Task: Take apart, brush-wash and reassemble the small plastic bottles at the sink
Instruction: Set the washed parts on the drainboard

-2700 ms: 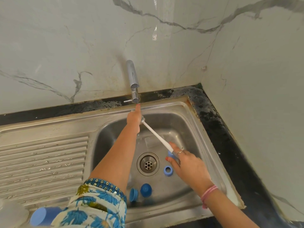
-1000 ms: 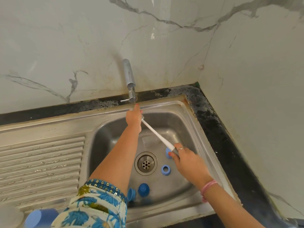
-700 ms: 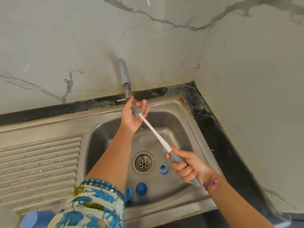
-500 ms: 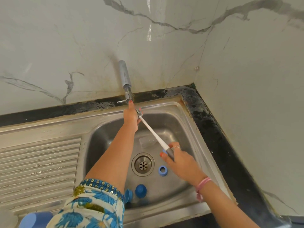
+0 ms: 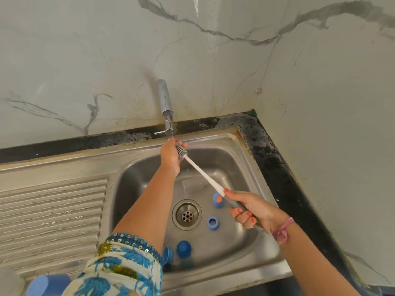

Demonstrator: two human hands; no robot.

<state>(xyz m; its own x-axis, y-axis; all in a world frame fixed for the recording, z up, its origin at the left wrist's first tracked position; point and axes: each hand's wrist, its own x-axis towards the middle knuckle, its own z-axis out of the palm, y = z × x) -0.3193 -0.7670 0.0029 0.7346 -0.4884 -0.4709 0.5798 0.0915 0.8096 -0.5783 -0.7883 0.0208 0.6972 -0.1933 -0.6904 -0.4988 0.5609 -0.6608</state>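
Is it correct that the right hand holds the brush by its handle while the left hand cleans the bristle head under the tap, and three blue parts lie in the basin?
Not quite: four blue parts lie in the basin, as the head view shows. The rest stands: right hand, brush, left hand, tap.

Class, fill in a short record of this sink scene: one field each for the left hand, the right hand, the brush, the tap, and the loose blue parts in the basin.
left hand: left hand under the tap, fingers around the brush head
right hand: right hand grips the brush handle
brush: brush slants from the right hand up to the tap
tap: tap on the back wall over the sink
blue parts: four in the basin, a ring, a cap and two more
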